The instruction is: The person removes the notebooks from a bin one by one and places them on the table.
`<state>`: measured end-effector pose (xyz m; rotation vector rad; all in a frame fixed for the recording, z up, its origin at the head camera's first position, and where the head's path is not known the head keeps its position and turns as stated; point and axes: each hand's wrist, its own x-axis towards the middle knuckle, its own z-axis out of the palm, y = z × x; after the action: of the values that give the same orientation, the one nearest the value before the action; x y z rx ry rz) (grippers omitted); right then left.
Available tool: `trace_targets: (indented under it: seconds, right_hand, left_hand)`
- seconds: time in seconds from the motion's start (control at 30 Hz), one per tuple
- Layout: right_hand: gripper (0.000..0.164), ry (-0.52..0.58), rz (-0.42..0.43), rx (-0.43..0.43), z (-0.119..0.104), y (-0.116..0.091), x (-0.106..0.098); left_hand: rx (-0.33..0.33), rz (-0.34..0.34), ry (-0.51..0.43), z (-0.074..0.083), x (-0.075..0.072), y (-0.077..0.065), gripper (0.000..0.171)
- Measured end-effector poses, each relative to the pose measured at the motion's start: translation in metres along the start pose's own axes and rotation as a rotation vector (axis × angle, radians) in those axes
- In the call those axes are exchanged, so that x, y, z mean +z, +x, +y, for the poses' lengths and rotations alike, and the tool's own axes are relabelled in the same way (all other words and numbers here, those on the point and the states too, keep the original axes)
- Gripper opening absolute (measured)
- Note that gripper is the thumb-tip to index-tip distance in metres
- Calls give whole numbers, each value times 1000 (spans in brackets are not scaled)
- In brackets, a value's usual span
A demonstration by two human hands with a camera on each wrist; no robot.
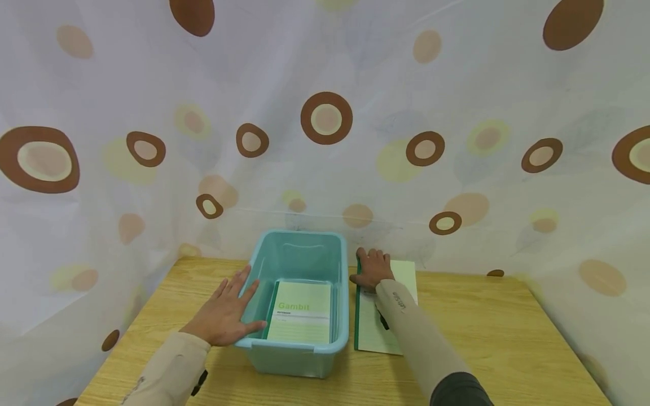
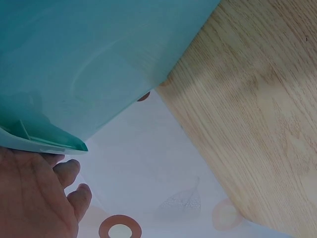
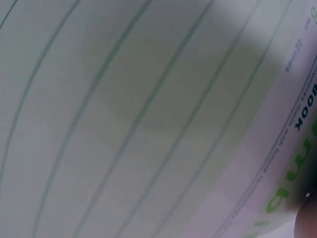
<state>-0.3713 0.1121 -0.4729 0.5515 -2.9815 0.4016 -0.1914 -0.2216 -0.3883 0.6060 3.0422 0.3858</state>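
A light blue plastic bin (image 1: 286, 361) stands on the table, with a pale green notebook (image 1: 299, 321) marked "Gambit" lying inside it. My left hand (image 1: 223, 310) rests on the bin's left rim, fingers spread and thumb over the inside. The left wrist view shows that hand (image 2: 34, 193) against the rim of the bin (image 2: 99, 64). To the bin's right, my right hand (image 1: 373, 269) grips a second notebook (image 1: 373, 327) near its far left corner, fingers bent at the far edge and thumb by the green spine. Its lined cover (image 3: 138, 119) fills the right wrist view, lines curving.
The wooden table (image 1: 482, 332) reaches back to a white curtain (image 1: 284, 67) with brown and yellow spots. This curtain also hangs along both sides. The bin's right wall is close beside the second notebook.
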Motion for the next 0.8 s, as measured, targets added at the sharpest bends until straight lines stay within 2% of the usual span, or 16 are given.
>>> trace_targets:
  seconds: [0.6,0.8]
  right_hand:
    - [40,123,-1,60,4,3,31]
    - [40,109,-8,53,6,3,36]
  left_hand:
    - [-3,-6,4,-2,-1,1,84]
    - [-10,-6,-2,-2,0,0,83]
